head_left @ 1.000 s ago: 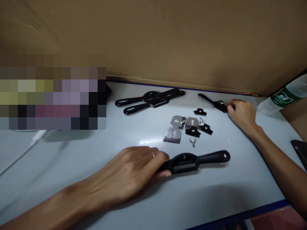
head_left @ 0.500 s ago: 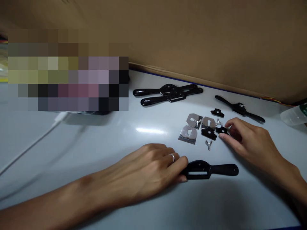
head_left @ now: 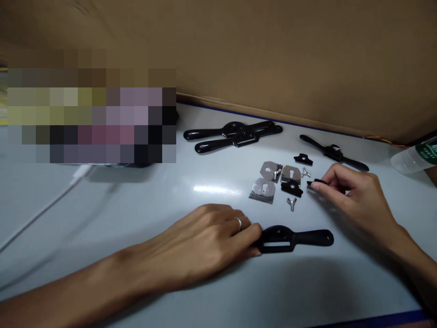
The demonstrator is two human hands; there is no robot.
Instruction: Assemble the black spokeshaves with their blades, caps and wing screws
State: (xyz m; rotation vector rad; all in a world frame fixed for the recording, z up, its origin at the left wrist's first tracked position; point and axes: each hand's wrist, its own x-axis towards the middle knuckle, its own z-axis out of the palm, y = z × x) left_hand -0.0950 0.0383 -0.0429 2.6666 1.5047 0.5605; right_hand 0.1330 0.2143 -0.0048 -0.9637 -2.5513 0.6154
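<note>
My left hand [head_left: 221,239] is closed on one handle of a black spokeshave body [head_left: 312,238], which lies on the table with its slot showing. Between thumb and fingers, my right hand [head_left: 355,193] pinches a small black cap plate [head_left: 312,184], now tilted off the table. Left of it, another black cap plate [head_left: 292,188] overlaps a steel blade [head_left: 291,173]. Two more blades sit alongside, one of them the front blade [head_left: 262,190]. A thumbscrew [head_left: 291,203] lies in front, with others near the blades. A third cap plate [head_left: 303,159] rests farther back.
Two black spokeshave bodies [head_left: 211,143] overlap at the back. Another spokeshave [head_left: 332,151] with a screw fitted lies at back right, near a bottle [head_left: 406,161]. A white cable [head_left: 44,209] crosses the left side. A brown cardboard wall [head_left: 273,54] stands behind; a blurred patch covers the left.
My right hand has lifted and tilted the small cap plate, which lay flat on the table before. My left hand keeps its hold. The whole view has shifted slightly.
</note>
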